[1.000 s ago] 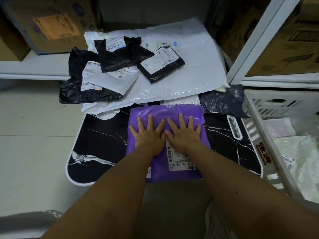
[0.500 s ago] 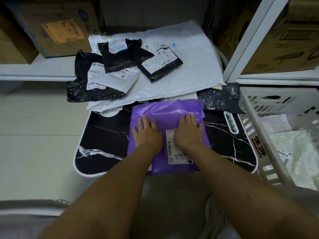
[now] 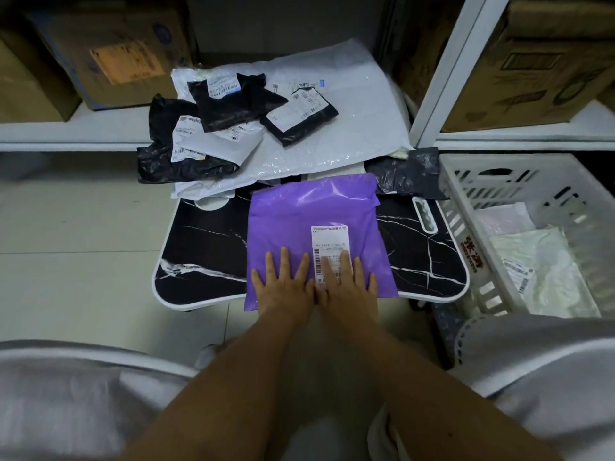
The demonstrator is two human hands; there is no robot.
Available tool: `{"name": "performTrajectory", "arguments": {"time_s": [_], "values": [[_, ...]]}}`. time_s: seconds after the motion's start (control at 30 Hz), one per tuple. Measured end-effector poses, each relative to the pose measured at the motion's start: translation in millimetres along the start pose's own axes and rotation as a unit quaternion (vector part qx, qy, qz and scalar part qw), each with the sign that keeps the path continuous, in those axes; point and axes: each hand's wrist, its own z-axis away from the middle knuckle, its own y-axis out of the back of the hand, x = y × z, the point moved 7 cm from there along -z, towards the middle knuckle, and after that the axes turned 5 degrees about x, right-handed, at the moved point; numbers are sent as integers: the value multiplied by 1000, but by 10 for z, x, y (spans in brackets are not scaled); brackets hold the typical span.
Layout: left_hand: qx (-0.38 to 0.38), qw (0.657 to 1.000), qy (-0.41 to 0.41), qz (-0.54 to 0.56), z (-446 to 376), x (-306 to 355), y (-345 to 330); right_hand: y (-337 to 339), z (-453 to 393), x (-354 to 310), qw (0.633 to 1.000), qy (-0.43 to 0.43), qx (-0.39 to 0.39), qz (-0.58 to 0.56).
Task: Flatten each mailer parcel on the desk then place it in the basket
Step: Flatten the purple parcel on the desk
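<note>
A purple mailer parcel [image 3: 312, 214] with a white label lies flat on the black marble-patterned desk [image 3: 206, 247], its near edge hanging over the desk's front. My left hand [image 3: 286, 287] presses its near end with straight, spread fingers. Beside it, my right hand [image 3: 346, 284] presses flat too, its fingers covering the lower part of the label. At the right stands the white slotted basket [image 3: 466, 201] with white mailers lying inside.
At the desk's far end a large white mailer [image 3: 349, 128] carries several black and white parcels [image 3: 199, 141]. A dark grey parcel [image 3: 406, 171] lies beside the basket. White shelves with cardboard boxes [image 3: 123, 61] stand behind. Pale floor tiles lie on the left.
Both hands have slid along the purple parcel toward me, from its middle to its near end, uncovering the top of the label. The camera view has pulled back.
</note>
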Motion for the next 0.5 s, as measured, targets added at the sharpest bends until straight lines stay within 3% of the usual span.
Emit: {"name": "performTrajectory", "arguments": {"time_s": [0.07,0.17,0.37,0.5], "values": [[-6,1000,-5,-4,-15,-4,-2,-36,-52,56,999,-5,-22,28],[0,1000,-18,-14,-45,16,26,133,-131,-9,999,15,6,40],[109,992,-58,-16,-242,78,261,240,-435,-148,992,92,65,62],[125,991,-47,-29,-484,53,340,89,-653,-241,990,142,-20,18]]}}
